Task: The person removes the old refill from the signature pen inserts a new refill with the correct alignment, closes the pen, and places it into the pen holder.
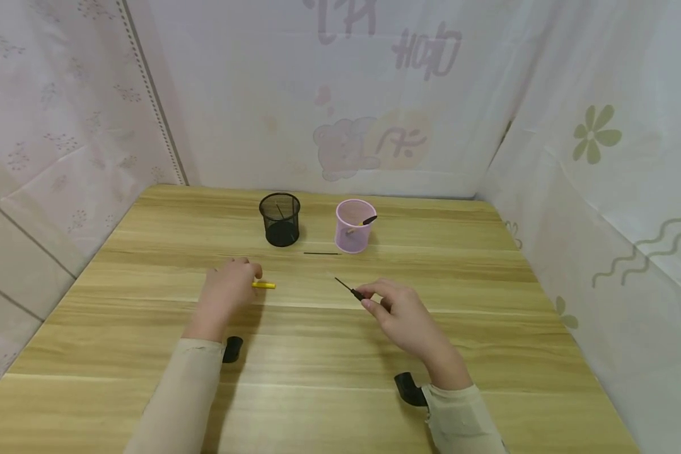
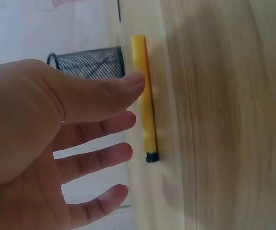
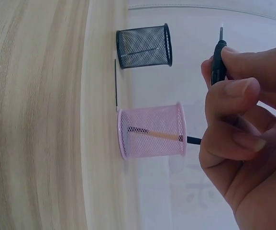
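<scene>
My left hand (image 1: 229,284) is at a yellow pen barrel (image 2: 145,96) with a black end, which lies on the table. In the left wrist view its thumb overlaps the barrel, while the other fingers are spread loosely behind. My right hand (image 1: 400,312) pinches a black ribbed pen part (image 3: 218,62) between thumb and fingers, raised over the table. A thin dark pen refill (image 1: 343,284) sticks out of this part, pointing away to the left. The rest of the pen part is hidden by the fingers.
A black mesh pen holder (image 1: 282,233) with a thin stick inside stands at the back. Right of it is a pink mesh holder (image 1: 352,243) with a yellow-and-black pen (image 1: 369,221). Between them lies another thin dark refill (image 1: 320,253). Printed curtains (image 1: 232,94) border the wooden table (image 1: 318,391).
</scene>
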`<state>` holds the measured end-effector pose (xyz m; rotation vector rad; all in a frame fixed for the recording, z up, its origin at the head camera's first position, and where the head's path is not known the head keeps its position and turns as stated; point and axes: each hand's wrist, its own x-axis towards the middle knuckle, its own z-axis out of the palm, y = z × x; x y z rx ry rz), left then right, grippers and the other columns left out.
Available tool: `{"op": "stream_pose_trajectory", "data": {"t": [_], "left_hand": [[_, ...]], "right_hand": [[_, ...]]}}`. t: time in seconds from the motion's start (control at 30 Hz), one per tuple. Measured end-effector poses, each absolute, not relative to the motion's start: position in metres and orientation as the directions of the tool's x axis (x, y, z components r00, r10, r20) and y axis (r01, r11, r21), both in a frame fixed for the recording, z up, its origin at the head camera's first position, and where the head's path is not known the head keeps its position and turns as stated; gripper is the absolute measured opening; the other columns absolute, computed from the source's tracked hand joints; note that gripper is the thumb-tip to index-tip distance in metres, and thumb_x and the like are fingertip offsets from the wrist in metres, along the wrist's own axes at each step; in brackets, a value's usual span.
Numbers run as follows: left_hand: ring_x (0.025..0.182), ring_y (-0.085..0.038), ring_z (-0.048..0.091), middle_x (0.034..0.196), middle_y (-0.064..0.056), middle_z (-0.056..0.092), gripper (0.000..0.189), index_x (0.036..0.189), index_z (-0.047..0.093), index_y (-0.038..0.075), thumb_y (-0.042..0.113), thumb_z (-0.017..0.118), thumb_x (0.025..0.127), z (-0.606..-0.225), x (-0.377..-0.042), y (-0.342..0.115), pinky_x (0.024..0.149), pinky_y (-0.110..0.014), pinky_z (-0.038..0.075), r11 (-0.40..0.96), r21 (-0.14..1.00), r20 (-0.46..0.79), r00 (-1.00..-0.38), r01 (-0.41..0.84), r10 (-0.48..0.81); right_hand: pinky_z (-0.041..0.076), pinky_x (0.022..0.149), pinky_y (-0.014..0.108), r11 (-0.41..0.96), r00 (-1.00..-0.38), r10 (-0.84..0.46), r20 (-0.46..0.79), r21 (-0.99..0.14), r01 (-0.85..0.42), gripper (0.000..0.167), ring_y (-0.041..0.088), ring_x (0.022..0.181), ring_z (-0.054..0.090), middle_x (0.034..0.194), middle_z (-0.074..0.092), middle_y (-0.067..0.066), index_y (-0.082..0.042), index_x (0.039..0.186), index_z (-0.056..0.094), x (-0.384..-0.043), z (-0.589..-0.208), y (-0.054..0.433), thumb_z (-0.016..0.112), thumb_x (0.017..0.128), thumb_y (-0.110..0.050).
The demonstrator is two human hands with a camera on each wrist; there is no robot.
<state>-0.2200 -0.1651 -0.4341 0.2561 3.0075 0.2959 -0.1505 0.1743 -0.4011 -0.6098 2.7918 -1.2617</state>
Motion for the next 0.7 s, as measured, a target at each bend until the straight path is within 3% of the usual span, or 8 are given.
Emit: {"op": "stream_pose_trajectory", "data": {"t": [0.3,0.53,0.7], "left_hand": [[0.112,-0.041,0.060,0.111,-0.009,0.071,0.008,0.098,0.075,0.016,0.019,0.081,0.094,-0.4370,-0.2247,-0.1709,0.096,-0.075,0.047,0.958,0.227,-0.120,-0.972,0.172,0.203],[0.108,-0.037,0.060,0.108,-0.008,0.069,0.005,0.102,0.070,0.014,0.018,0.070,0.102,-0.4359,-0.2260,-0.1714,0.097,-0.075,0.045,0.951,0.258,-0.135,-0.969,0.169,0.209],[0.088,-0.026,0.062,0.095,-0.002,0.070,0.008,0.100,0.066,0.016,0.021,0.067,0.106,-0.4281,-0.2239,-0.1677,0.088,-0.061,0.049,0.930,0.306,-0.099,-0.965,0.202,0.242]], "right_hand": [[0.043,0.053,0.024,0.612,-0.927,-0.356,0.116,-0.721,-0.326,0.021,0.006,0.058,0.045,0.107,0.070,-0.001,-0.011,0.125,0.075,-0.1533,-0.4032,0.1733,0.069,0.104,-0.013],[0.043,0.054,0.024,0.621,-0.935,-0.331,0.124,-0.718,-0.315,0.020,0.005,0.057,0.045,0.105,0.070,0.000,-0.011,0.123,0.076,-0.1532,-0.4043,0.1749,0.069,0.104,-0.014],[0.046,0.057,0.025,0.624,-0.935,-0.332,0.128,-0.713,-0.319,0.020,0.008,0.062,0.050,0.103,0.070,0.001,-0.013,0.123,0.076,-0.1533,-0.4030,0.1760,0.068,0.105,-0.014]]}}
